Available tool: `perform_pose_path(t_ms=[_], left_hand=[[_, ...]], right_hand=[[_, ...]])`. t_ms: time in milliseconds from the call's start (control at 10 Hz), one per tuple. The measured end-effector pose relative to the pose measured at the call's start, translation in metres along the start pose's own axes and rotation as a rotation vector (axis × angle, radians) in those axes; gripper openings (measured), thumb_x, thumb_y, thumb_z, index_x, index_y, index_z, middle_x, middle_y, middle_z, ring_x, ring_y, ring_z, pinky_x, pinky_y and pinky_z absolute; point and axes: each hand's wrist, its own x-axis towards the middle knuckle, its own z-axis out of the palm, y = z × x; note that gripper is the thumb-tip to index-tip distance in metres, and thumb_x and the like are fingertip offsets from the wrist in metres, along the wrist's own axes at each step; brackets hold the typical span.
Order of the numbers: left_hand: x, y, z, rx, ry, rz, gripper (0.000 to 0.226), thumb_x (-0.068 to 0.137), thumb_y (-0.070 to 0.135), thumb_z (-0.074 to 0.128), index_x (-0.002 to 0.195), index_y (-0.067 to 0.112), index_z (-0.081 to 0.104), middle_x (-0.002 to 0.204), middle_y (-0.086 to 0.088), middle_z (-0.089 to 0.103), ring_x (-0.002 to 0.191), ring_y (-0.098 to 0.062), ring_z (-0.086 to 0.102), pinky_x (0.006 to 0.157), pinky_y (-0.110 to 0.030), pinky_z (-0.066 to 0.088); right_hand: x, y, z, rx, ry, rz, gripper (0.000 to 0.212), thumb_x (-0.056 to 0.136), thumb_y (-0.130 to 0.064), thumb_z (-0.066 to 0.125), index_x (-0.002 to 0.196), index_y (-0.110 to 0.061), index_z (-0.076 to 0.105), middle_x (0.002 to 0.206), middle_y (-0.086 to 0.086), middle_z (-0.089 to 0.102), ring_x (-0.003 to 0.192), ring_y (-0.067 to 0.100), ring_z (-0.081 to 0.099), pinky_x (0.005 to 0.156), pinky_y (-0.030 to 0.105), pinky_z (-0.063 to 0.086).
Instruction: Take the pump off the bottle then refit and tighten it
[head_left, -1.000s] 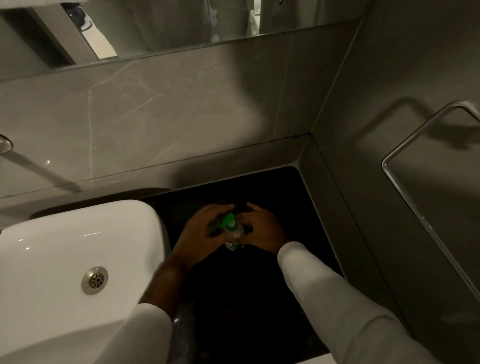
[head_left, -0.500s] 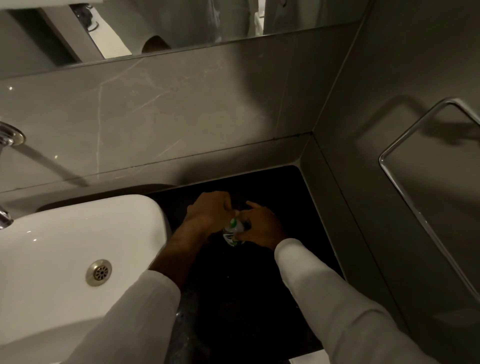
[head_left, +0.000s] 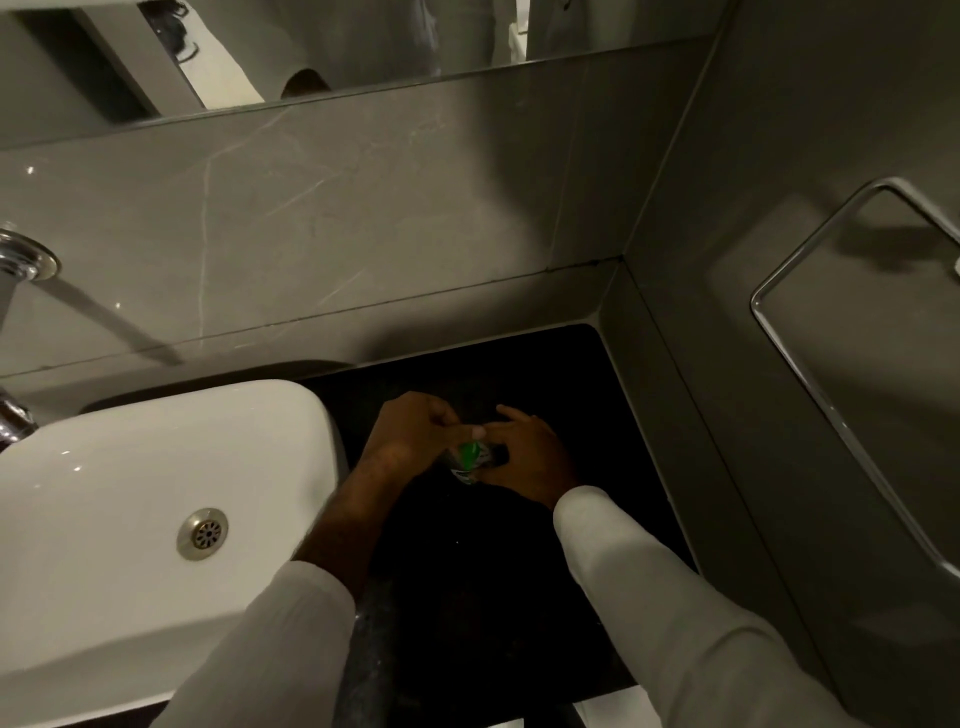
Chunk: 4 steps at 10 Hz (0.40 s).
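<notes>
Both arms reach forward and down in loose white long sleeves, the left sleeve pushed back to bare the forearm, the right sleeve covering to the wrist. The left hand (head_left: 415, 436) is curled, knuckles up, its thumb and fingertips pinched together toward the right. The right hand (head_left: 524, 457) faces it, fingers bent and wrapped in a closed grip, index finger stretched toward the left thumb. The two hands meet, fingertips touching, over the dark table's far part.
</notes>
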Motion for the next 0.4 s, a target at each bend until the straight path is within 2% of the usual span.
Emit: perform_pose_path(t_ms=[100, 200, 300, 400], left_hand=[[-0.007, -0.005, 0.006, -0.073, 0.03, 0.031, 0.025, 0.073, 0.053, 0.085, 0.06, 0.034, 0.076, 0.06, 0.025, 0.071, 0.062, 0.012, 0.067, 0.058, -0.002, 0.046], [-0.012, -0.007, 0.009, -0.102, 0.014, 0.066, 0.021, 0.074, 0.057, 0.083, 0.058, 0.045, 0.075, 0.066, 0.029, 0.073, 0.065, 0.012, 0.068, 0.058, 0.0, 0.045], [-0.022, -0.003, 0.006, -0.111, 0.037, 0.04, 0.021, 0.071, 0.074, 0.072, 0.063, 0.054, 0.074, 0.071, 0.024, 0.075, 0.067, 0.005, 0.071, 0.058, -0.006, 0.05], [-0.024, -0.007, 0.006, -0.151, 0.097, 0.034, 0.041, 0.069, 0.083, 0.06, 0.076, 0.046, 0.077, 0.075, 0.016, 0.078, 0.072, 0.001, 0.073, 0.074, -0.022, 0.059]], right_hand=[[-0.005, 0.003, 0.002, 0.015, 0.033, 0.04, 0.05, 0.071, -0.042, 0.081, 0.12, -0.032, 0.07, 0.138, -0.008, 0.06, 0.144, 0.014, 0.034, 0.117, 0.05, 0.026], [-0.011, -0.001, 0.006, 0.005, 0.04, 0.038, 0.049, 0.075, -0.042, 0.079, 0.121, -0.029, 0.069, 0.136, -0.007, 0.062, 0.143, 0.014, 0.036, 0.116, 0.049, 0.03], [-0.012, -0.012, 0.002, -0.054, 0.022, 0.018, 0.055, 0.078, -0.045, 0.077, 0.128, -0.025, 0.064, 0.138, -0.003, 0.06, 0.144, 0.019, 0.035, 0.115, 0.048, 0.032], [-0.015, -0.021, -0.009, -0.139, -0.072, 0.045, 0.076, 0.076, -0.048, 0.078, 0.143, -0.023, 0.05, 0.149, 0.0, 0.05, 0.147, 0.022, 0.028, 0.117, 0.05, 0.028]])
